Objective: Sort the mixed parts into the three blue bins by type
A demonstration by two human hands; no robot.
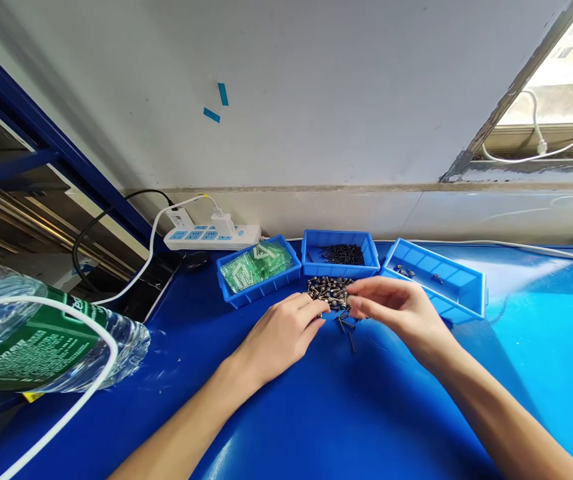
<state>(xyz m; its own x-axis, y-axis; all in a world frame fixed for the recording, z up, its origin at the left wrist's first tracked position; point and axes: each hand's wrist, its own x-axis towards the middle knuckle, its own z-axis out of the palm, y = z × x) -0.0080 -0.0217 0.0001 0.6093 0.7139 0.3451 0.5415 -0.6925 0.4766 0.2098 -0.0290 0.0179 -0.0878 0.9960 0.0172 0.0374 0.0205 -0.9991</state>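
A pile of metal screws (330,291) lies on the blue table in front of the middle bin. My left hand (286,330) rests at the pile's left edge, thumb and fingers drawn together; whatever they hold is too small to make out. Over the pile's right side is my right hand (399,307), its thumb and fingers apart with nothing visible between them. Behind the pile, the middle blue bin (341,270) holds dark screws (342,254). The right blue bin (459,310) contains a few small screws (405,271). Green packets (256,265) fill the left blue bin (261,291).
A white power strip (246,235) with plugged-in cables stands behind the left bin. At the left, a large clear bottle with a green label (51,340) lies near a white cable (109,367). The wall (316,120) rises behind the table (316,427).
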